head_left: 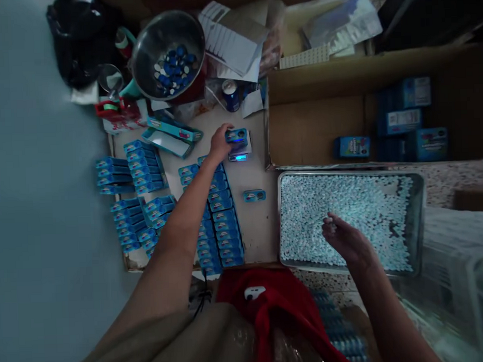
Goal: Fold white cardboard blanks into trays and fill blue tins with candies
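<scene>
My left hand (220, 143) is closed on a small blue box (237, 135), holding it at the top of a small digital scale (244, 149) with a lit blue display. Over a metal tray (419, 222) spread with small white pellets, my right hand (348, 239) is closed, with a few pellets (331, 225) at its fingertips. A second small blue box (254, 195) lies by itself on the table below the scale. Beneath my left forearm, rows of matching blue boxes (227, 231) are partly covered.
More blue boxes (144, 166) stand in groups at the table's left. Behind them are an open display carton (170, 135), a tape dispenser (116, 109) and a metal bowl (142, 73) of blue and white discs. A drink can (230, 95) and a large cardboard box (311, 131) are farther right.
</scene>
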Demonstrator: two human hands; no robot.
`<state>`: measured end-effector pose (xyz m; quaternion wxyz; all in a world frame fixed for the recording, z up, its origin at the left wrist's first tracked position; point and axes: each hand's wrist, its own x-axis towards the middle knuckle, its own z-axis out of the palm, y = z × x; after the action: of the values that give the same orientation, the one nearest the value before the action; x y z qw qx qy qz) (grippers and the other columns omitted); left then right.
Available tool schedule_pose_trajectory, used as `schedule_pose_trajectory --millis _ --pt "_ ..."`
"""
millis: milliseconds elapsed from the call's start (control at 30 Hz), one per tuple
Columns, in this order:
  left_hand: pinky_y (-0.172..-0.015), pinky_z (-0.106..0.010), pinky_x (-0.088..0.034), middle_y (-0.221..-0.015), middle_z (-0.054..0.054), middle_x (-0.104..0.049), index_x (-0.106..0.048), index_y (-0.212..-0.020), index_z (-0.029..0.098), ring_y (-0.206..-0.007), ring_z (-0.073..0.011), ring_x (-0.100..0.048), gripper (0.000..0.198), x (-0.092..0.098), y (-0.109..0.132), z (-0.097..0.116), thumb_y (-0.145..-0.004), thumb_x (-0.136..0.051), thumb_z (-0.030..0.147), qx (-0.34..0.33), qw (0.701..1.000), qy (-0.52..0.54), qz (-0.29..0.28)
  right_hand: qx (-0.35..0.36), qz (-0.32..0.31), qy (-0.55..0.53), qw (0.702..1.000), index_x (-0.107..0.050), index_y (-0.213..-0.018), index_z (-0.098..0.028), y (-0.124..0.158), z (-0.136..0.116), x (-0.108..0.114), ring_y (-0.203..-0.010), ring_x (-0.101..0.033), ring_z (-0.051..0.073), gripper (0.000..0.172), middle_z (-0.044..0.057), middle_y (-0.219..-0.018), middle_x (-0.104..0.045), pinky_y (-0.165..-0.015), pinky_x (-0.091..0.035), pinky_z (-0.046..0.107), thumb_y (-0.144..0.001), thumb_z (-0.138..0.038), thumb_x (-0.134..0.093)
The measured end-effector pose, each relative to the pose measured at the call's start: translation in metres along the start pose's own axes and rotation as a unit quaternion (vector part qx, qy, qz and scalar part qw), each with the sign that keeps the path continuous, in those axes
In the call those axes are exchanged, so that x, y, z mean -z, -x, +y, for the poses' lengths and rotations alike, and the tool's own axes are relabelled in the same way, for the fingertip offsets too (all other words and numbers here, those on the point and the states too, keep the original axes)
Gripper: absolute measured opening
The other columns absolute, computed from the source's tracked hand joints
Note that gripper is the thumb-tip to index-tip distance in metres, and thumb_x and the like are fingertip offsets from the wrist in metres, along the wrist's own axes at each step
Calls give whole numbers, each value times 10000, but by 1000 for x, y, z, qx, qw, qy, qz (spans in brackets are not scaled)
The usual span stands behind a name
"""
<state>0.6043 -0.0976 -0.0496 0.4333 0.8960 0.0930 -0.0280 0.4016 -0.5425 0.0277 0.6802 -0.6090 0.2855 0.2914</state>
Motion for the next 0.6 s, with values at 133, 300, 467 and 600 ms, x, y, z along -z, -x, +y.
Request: schedule_pose_trajectory --millis 133,300,467,600 --pt "-1163 -457 -481 -1433 -152 -653 -603 -1413 213 -1335 -330 -627 754 38 31 4 -725 -909 210 -38 998 -48 10 -30 -24 -40 998 -745 -914 -313 13 -37 -54 -536 -446 132 210 14 -731 -559 -424 -397 287 -778 -456 -818" --pt "-1161 -461 -498 -1431 -122 -664 -613 -1426 232 -1316 -314 -639 513 109 103 -5 -933 -740 295 -44 988 -149 16 -1 -174 -57 983 -736 -981 -259 -20 -109 -147 -613 -540 92 254 -4 -810 -658 -527 -496 209 -804 -393 -859" --pt "-1199 -496 -471 -1417 -130 -669 -607 -1441 253 -1360 -328 -604 472 159 174 -27 -986 -674 361 -33 972 -220 77 35 -259 4 965 -691 -1027 -211 -88 -166 -221 -643 -589 64 171 -23 -804 -686 -557 -475 153 -885 -188 -784" --pt "-1184 -519 -472 -1420 -178 -651 -580 -1482 217 -1362 -357 -598 504 174 211 -43 -1001 -633 359 -17 963 -255 89 69 -229 122 963 -694 -987 -188 -133 -186 -256 -591 -564 65 24 -18 -737 -666 -532 -432 168 -989 -203 -713"
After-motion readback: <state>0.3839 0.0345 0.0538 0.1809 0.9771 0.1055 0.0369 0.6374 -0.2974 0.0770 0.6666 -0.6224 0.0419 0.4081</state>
